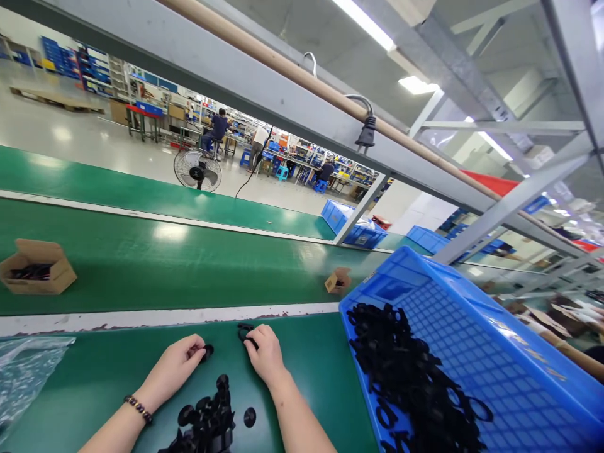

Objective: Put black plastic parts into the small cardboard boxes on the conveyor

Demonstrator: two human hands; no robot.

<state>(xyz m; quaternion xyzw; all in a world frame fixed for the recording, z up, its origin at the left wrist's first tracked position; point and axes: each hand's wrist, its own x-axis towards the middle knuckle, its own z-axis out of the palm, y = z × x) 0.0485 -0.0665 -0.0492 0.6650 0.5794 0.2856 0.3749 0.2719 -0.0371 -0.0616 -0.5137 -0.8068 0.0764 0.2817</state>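
Note:
My left hand, with a beaded bracelet at the wrist, is closed with fingertips and thumb on a small black round part just above the green worktop. To its right, my right hand has its fingers curled over a black ring-shaped part, which they partly hide. A pile of black disc-like parts lies between my forearms. One loose black disc sits beside that pile, near my right forearm.
At the right stands a blue crate with many black ring parts. A clear plastic bag lies at the left. On the green belt stand two open cardboard boxes, a larger box and a smaller box. A metal frame crosses overhead.

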